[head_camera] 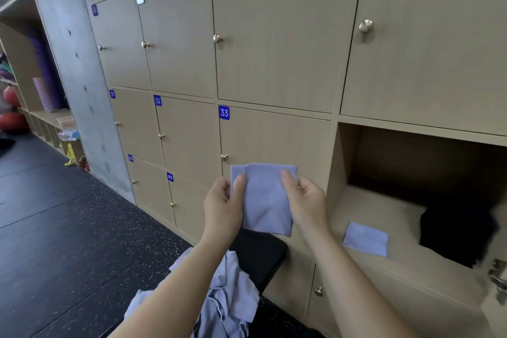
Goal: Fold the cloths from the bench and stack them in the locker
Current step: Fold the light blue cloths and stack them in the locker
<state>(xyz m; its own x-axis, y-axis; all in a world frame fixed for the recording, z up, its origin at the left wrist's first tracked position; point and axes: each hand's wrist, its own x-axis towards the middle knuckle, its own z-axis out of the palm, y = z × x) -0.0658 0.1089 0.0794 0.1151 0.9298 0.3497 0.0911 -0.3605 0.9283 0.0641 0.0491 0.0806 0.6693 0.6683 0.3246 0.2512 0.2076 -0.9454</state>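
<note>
Our left hand (222,208) and right hand (307,200) both grip a folded cloth (264,200), each with the thumb pressed on the front face and the other fingers curled behind it. The left hand pinches the left edge and the right hand pinches the right edge. We hold this pale blue, roughly square cloth upright in the air in front of door 33 (274,140), clear of every surface.

Below our forearms, a pile of cloths (230,296) of the same blue lies crumpled and unfolded on the black table (260,252), which stands against the locker wall.

To the right, the open locker (370,208) holds a second folded cloth (366,239) lying flat near its front edge. A dark bundle (458,233) sits deeper in, to the right of that cloth and apart from it.

Farther left we see a speckled black floor (68,228) and a concrete pillar (74,63).
</note>
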